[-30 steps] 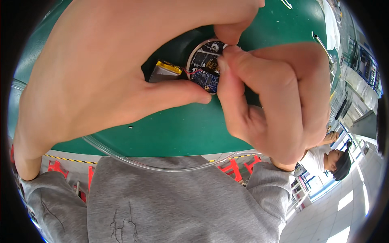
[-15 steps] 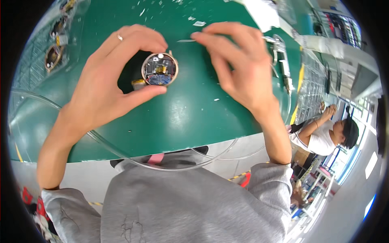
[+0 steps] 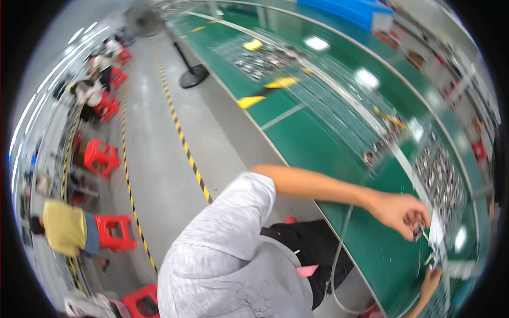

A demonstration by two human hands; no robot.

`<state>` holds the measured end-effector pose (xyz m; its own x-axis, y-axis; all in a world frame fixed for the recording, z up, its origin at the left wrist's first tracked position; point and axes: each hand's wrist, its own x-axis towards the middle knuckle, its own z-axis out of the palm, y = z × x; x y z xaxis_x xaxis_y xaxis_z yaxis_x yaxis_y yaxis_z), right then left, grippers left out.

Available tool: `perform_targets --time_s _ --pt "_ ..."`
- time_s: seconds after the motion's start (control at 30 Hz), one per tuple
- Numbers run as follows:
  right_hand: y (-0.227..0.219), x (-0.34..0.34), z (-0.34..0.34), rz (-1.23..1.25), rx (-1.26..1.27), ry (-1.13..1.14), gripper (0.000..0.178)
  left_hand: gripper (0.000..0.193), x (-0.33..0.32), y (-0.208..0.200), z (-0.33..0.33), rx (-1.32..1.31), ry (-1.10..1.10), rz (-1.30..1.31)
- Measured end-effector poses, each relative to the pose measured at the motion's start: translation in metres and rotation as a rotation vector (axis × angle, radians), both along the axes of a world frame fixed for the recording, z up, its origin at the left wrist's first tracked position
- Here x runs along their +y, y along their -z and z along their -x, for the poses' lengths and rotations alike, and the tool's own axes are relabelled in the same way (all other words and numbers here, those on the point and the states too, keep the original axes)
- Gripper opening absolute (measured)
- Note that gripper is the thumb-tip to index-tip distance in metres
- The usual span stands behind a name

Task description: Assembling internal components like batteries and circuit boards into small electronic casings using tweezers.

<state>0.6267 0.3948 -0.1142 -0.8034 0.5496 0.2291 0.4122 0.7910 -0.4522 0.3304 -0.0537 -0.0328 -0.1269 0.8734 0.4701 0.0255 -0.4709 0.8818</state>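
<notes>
At the right of the view, my left hand (image 3: 397,211) curls its fingers around a small round watch case (image 3: 419,230). In the earlier frame this case shows its inner circuit board; now it is small and partly covered by the fingers. Just nearer, at the right rim, my right hand (image 3: 430,283) is closed around a slim metal air gun (image 3: 432,258). The gun's front end is close to the watch case; blur hides whether they touch. Both hands are above the green table (image 3: 395,265).
Trays of small parts (image 3: 379,151) line the far side of the table. A clear hose (image 3: 335,265) loops over its near edge. A standing fan (image 3: 193,76), red stools (image 3: 102,158) and a person in a yellow shirt (image 3: 64,228) are on the left.
The view has swung far to the left, putting both hands at the right side. My right hand, earlier at a thin strip, is now on the air gun. My left hand still holds the watch case.
</notes>
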Motion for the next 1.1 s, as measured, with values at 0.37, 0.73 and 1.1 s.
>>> perform_targets --time_s 0.37,0.73,1.1 --pt "-0.183 -0.297 -0.007 1.284 -0.024 -0.440 0.042 0.063 -0.249 0.035 -0.123 -0.811 -0.415 -0.146" --pt "-0.108 -0.461 0.089 1.684 -0.752 -0.737 0.067 0.044 -0.345 0.159 -0.183 -1.154 -1.031 -0.066" --pt "-0.080 -0.623 0.152 0.286 -0.225 -1.403 0.042 0.046 -0.345 0.270 -0.135 -1.445 -1.634 -0.232"
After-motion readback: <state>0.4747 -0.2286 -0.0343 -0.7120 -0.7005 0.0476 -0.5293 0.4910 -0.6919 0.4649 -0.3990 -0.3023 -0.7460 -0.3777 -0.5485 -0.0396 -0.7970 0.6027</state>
